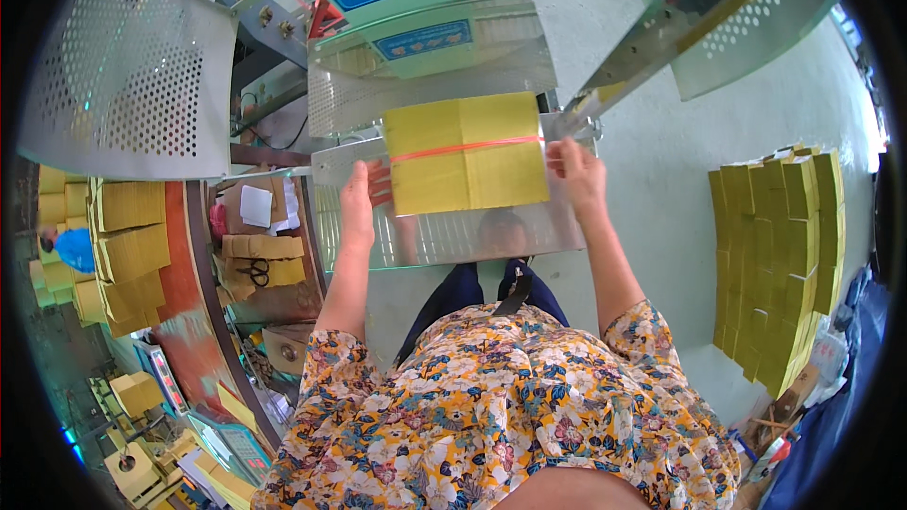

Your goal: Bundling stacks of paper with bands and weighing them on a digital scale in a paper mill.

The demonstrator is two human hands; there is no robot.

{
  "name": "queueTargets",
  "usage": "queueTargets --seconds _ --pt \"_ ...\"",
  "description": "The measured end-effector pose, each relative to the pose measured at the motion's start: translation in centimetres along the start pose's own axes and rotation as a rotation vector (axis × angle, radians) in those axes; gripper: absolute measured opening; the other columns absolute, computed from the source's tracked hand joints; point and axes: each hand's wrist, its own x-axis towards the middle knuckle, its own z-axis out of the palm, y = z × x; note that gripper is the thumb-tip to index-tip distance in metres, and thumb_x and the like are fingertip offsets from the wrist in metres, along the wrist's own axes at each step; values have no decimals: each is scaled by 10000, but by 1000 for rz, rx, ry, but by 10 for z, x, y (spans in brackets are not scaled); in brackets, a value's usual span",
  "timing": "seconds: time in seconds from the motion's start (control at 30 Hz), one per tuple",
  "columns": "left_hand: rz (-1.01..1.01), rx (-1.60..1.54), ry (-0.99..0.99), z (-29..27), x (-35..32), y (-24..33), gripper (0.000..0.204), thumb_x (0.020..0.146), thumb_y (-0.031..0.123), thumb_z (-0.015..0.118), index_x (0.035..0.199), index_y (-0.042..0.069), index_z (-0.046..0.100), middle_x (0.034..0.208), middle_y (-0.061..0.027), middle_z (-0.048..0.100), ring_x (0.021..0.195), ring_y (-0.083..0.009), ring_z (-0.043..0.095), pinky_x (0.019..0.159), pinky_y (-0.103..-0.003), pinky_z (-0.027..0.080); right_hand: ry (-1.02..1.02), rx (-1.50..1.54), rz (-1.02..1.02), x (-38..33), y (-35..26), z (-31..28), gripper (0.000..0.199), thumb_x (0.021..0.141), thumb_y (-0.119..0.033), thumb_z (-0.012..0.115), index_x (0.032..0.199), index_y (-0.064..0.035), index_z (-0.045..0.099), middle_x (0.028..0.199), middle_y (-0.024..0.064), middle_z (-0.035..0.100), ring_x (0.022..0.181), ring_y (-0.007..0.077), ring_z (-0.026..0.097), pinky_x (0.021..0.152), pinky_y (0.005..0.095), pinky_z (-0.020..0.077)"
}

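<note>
Yellow paper stack (466, 152) lies flat on the shiny metal machine table (444, 238), centre frame, an orange band (465, 147) across it; left hand (358, 196) presses its 9 o'clock edge, fingers narrow, right hand (575, 170) pinches the band end at 3 o'clock. Risk: the band could slip or snap (it looks taut), so sheets may fan out. Open cardboard box (257, 274) at 8 o'clock holds scissors (253, 271); the yellow bundles (777, 260) at 3 o'clock sit in no container.
</note>
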Motion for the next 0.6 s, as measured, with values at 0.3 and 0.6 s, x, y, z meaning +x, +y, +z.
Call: queueTargets --seconds 0.3,0.6 --pt "59 -90 -182 13 28 6 483 1014 338 449 1404 54 471 1325 -80 555 1213 -185 526 968 -362 446 -88 430 159 -8 -27 38 476 983 -309 537 1348 -4 524 1301 107 577 1171 163 546 992 289 412" --pt "326 158 -171 13 65 6 352 990 156 465 1314 51 550 1084 -71 667 938 -143 616 822 -280 494 -199 445 187 -2 -30 39 501 985 -312 528 1395 -28 481 1291 100 574 1158 166 552 952 286 449"
